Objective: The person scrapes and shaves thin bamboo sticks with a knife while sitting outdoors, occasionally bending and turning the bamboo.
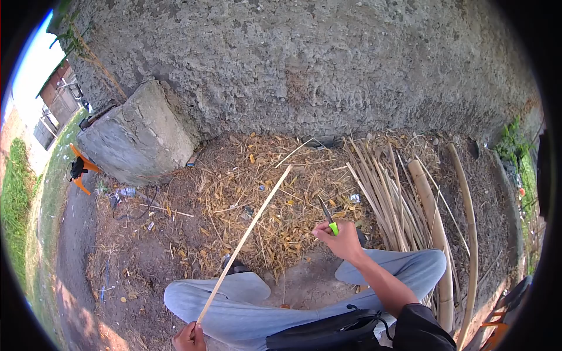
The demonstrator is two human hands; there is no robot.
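My left hand (189, 337) is closed around the lower end of a long, pale bamboo strip (247, 234). The strip slants up and to the right, its far end above the leaf-strewn ground. In my right hand (344, 238) is a knife (329, 219) with a bright green handle, its dark blade pointing up and slightly left. The blade and the strip are apart. My right forearm passes over my bent right knee, and the fingers wrap the handle, hiding most of it.
Split bamboo strips (386, 202) lie piled at the right, beside thick bamboo poles (433, 222). A rough wall (304, 70) rises ahead. At the left stand a concrete block (143, 134) and an orange object (82, 169). Dry leaves and shavings (257, 193) cover the ground.
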